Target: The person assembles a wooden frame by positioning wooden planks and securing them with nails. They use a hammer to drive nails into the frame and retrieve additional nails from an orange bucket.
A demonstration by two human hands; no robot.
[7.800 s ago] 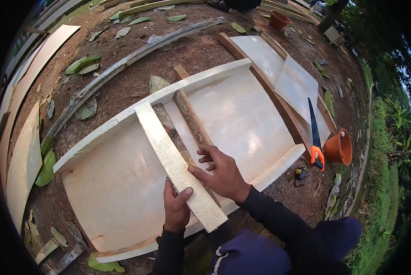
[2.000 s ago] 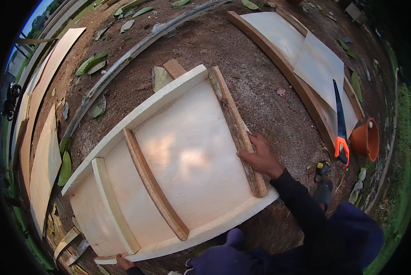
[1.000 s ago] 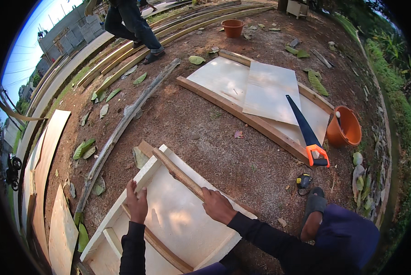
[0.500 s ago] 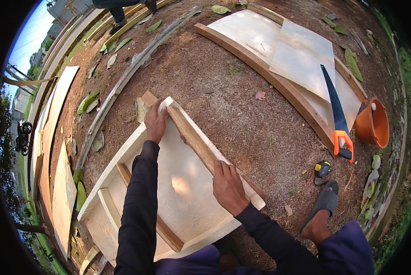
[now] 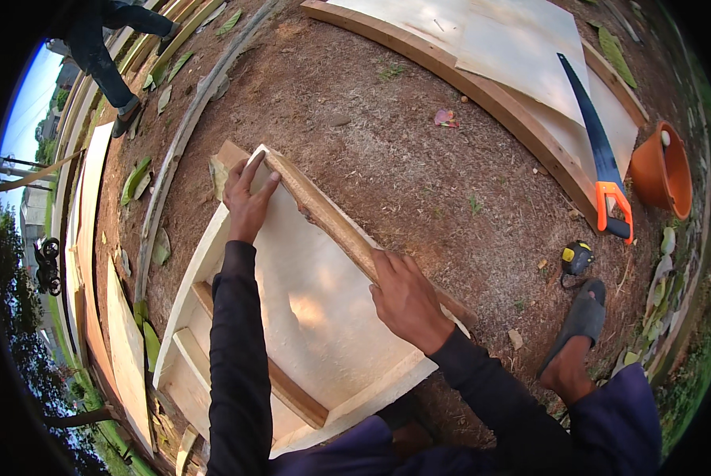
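Left hand (image 5: pixel 247 205), grip unclear, and right hand (image 5: pixel 409 300), clasping the rough strip (image 5: pixel 323 213) mid-frame, seem to align it on the panel (image 5: pixel 339 349), the next move likely needing steadiness.

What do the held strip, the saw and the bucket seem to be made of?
Strip: wood, apparently unpainted, brown and rough-edged. Saw blade: probably metal, thin, dark. Handle: likely plastic, smooth orange and black. Bucket: likely plastic, smooth, evenly orange.

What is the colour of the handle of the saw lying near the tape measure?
The saw handle is bright orange with black; the head view shows it.
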